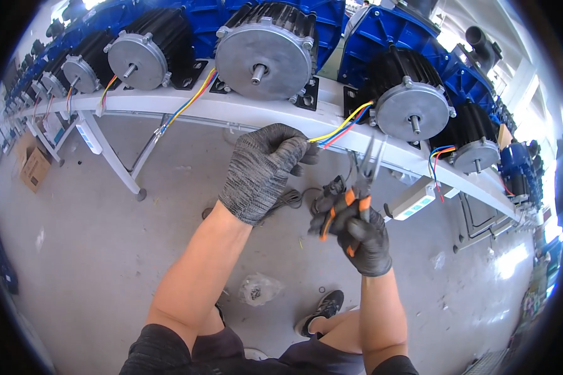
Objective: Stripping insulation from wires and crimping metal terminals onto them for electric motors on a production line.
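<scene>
My left hand [263, 169], in a grey knit glove, is closed on a bundle of yellow, blue and red wires [339, 130] that runs up to a black motor with a round silver face [413, 111]. My right hand [363, 237], in a dark glove, grips long-nose pliers [363, 181] by their orange and black handles. The jaws point up, just right of the wire ends and below the white shelf [244, 111].
A long white shelf carries a row of black motors with silver end plates [264, 59] and blue housings behind. Coloured wires [187, 103] hang from others. A cardboard box [34, 167] stands at left on the grey floor. A plastic bag [258, 289] lies by my shoe [324, 307].
</scene>
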The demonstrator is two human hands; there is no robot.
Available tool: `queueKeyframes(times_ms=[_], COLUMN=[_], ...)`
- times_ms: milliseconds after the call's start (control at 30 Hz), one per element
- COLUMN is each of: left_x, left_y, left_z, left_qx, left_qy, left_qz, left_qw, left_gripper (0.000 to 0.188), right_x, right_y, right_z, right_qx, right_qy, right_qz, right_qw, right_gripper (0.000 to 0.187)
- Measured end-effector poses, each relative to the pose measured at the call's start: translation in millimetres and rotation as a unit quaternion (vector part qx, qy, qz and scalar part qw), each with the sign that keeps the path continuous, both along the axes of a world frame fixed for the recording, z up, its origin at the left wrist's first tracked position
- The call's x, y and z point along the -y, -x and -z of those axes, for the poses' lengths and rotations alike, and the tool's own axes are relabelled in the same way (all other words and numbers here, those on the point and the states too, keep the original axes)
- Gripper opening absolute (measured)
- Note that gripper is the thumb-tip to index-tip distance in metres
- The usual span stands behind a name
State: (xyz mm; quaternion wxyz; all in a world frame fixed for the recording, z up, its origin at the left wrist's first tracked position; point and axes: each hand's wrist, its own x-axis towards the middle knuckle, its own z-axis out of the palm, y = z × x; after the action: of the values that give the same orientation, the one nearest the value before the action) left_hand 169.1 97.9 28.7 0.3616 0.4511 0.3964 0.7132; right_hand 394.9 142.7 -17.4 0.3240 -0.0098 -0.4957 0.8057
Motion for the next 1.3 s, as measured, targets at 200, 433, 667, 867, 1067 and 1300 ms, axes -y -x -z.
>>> queueKeyframes(times_ms=[200, 433, 667, 867, 1067, 1300], left_x=[2.9, 6.7, 9.3, 3.7, 7.9, 8.0], left_y=[-5.3, -2.2, -1.6, -6.3, -6.3, -5.5], left_z=[-6.4, -8.3, -9.9, -8.0, -10.3, -9.5], left_qx=[-0.001, -0.078, -0.103, -0.114, -0.129, -0.114], left_qy=[-0.002, 0.020, 0.008, 0.010, 0.032, 0.022], left_qz=[-0.001, -0.022, -0.037, -0.041, -0.048, -0.036], left_qw=[1.000, 0.997, 0.994, 0.993, 0.990, 0.993], left_gripper=[0.017, 0.018, 0.019, 0.020, 0.017, 0.017], right_x=[-7.6, -9.6, -7.7, -11.5, -9.1, -7.7], right_y=[8.5, 12.4, 18.1, 12.3, 15.2, 14.3], right_z=[6.5, 4.4, 0.7, -0.8, 1.0, 0.8], right_qx=[0.267, 0.281, 0.290, 0.299, 0.299, 0.305], right_qy=[-0.378, -0.437, -0.414, -0.445, -0.422, -0.423], right_qz=[0.350, 0.357, 0.343, 0.346, 0.336, 0.329], right_qw=[0.814, 0.776, 0.791, 0.770, 0.787, 0.787], right_gripper=[0.022, 0.021, 0.019, 0.012, 0.015, 0.018])
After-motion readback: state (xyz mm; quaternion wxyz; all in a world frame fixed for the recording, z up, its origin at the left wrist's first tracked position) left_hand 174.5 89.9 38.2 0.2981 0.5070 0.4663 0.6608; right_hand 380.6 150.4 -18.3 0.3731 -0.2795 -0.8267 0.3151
